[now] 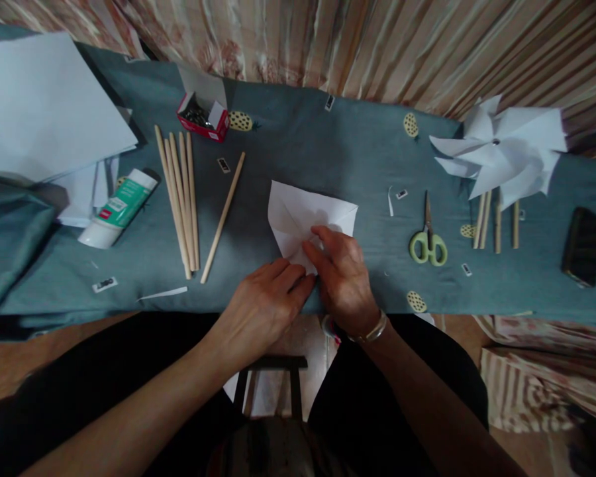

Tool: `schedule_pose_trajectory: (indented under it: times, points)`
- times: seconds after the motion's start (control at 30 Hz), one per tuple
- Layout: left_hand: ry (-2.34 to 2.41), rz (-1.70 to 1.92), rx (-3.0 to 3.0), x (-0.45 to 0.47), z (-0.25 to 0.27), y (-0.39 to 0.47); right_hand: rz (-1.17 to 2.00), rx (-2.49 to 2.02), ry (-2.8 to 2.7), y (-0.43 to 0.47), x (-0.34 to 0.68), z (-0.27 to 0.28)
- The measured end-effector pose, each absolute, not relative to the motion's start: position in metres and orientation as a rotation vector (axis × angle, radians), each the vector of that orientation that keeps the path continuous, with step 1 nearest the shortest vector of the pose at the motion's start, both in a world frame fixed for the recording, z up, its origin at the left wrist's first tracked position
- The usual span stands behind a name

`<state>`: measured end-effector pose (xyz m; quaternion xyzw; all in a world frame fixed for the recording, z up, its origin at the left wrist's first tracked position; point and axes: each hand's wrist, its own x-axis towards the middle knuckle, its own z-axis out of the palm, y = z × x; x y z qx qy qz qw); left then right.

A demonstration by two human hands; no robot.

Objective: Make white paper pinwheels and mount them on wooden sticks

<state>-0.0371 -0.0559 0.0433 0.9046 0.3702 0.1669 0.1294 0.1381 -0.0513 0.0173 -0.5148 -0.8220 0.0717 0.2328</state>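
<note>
A creased white paper square lies on the blue-green cloth in front of me, one corner pointing up-left. My left hand has its fingers curled on the paper's near edge, with thumb and fingertips pressed together there. From the right, my right hand pinches the paper near its middle and lower side, thumb against fingers. The near corner of the sheet is hidden under both hands. Right of the paper lie green-handled scissors, points away from me. A single wooden stick rests to the left.
Several wooden sticks, a glue tube, a red box of metal pins and stacked white paper are on the left. Finished paper pinwheels on sticks and a phone lie right. A curtain borders the far edge.
</note>
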Motion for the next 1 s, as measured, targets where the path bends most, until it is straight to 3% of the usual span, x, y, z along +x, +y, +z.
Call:
schedule_pose_trajectory:
  times: [0.37,0.63,1.0]
  points:
    - [1.118,0.589,2.633,-0.033,0.038,-0.054,0.327,-1.395,-2.195,-0.057,0.141,0.016]
    - [1.069,0.609,2.676,-0.033,0.04,-0.054,0.31,-1.536,-2.005,-0.004,0.173,0.033]
    - [1.152,0.716,2.676,-0.066,0.039,-0.026,0.579,-1.675,-1.941,0.004,0.187,0.041]
